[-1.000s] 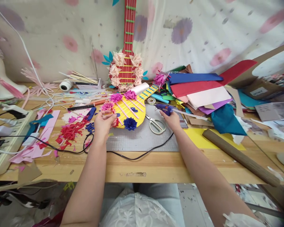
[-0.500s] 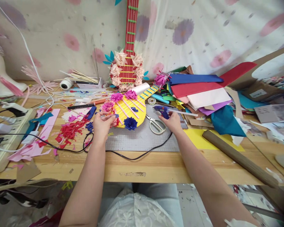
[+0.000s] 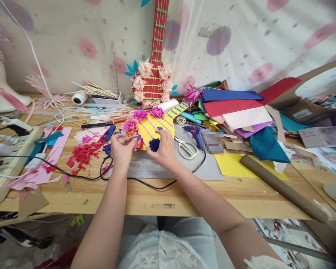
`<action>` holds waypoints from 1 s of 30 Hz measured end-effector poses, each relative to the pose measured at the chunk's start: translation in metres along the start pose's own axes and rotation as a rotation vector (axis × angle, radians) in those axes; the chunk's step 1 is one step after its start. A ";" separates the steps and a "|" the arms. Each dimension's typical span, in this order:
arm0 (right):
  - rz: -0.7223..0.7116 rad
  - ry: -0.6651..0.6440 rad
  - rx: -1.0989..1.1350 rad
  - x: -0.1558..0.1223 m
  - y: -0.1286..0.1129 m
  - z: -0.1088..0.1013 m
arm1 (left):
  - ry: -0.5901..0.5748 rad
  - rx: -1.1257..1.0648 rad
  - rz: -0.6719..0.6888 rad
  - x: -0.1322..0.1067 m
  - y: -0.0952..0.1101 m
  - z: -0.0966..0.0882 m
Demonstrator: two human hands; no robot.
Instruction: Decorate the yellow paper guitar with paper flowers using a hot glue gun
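Observation:
A small yellow paper guitar (image 3: pixel 156 127) with pink strips and pink flowers lies on a grey cutting mat (image 3: pixel 168 164). My left hand (image 3: pixel 122 147) pinches a small blue paper piece at the guitar's lower left edge. My right hand (image 3: pixel 162 147) rests on the guitar body, fingers curled over the dark blue paper flower (image 3: pixel 154 144). The blue glue gun (image 3: pixel 195 133) lies on the mat to the right, out of both hands, beside the scissors (image 3: pixel 186 147).
A red paper guitar (image 3: pixel 154 71) leans on the back wall. Folded coloured paper sheets (image 3: pixel 235 108) pile up at the right, with a brown roll (image 3: pixel 282 186) in front. Red and pink paper scraps (image 3: pixel 84 153), a power strip (image 3: pixel 5 164) and black cables (image 3: pixel 72 173) lie left.
My right hand let go of the blue glue gun, left it on the mat, and moved left onto the blue flower on the yellow guitar. My left hand stayed in place.

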State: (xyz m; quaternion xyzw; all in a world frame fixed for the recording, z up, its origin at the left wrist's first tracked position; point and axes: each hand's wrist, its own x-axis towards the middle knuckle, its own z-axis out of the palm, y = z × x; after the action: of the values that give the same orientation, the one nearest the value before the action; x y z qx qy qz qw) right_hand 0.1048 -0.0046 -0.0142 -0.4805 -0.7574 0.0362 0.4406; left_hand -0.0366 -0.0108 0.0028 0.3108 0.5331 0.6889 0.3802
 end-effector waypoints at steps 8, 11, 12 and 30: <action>0.055 0.029 -0.050 0.000 0.006 0.018 | -0.030 0.156 0.030 -0.008 -0.007 -0.005; 0.098 0.037 0.005 0.000 0.011 0.015 | -0.026 0.257 0.039 -0.012 -0.006 0.000; 0.117 0.038 0.027 0.001 0.013 0.014 | -0.028 0.294 0.052 -0.014 -0.006 0.002; 0.215 -0.030 0.126 -0.003 0.037 0.008 | -0.017 0.838 0.061 -0.043 0.000 0.025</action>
State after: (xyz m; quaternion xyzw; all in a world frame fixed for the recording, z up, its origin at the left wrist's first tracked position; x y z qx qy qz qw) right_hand 0.1252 0.0158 -0.0387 -0.5300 -0.7041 0.1378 0.4521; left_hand 0.0062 -0.0347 0.0073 0.4602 0.7546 0.4206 0.2046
